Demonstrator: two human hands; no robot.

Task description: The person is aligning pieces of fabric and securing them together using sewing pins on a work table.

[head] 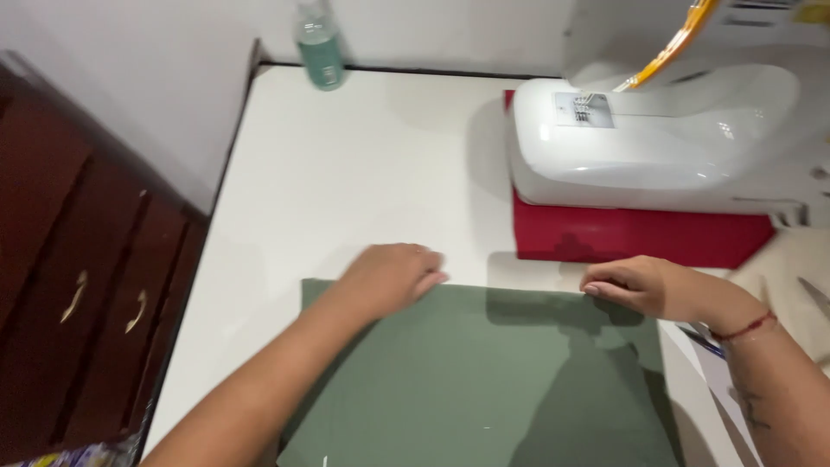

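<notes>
A flat piece of green fabric (484,380) lies on the white table (346,173) close to me. My left hand (391,275) rests palm down on the fabric's far edge, fingers together. At the far right corner of the fabric, my right hand (638,284) has its fingers curled and pressing on that edge. A red thread band circles my right wrist. Whether either hand pinches the cloth cannot be told.
A white sewing machine (657,130) stands on a red mat (640,235) at the back right. A clear bottle with green liquid (320,47) stands by the wall. Dark wooden drawers (78,285) flank the table's left. Scissors (813,294) lie at the right edge.
</notes>
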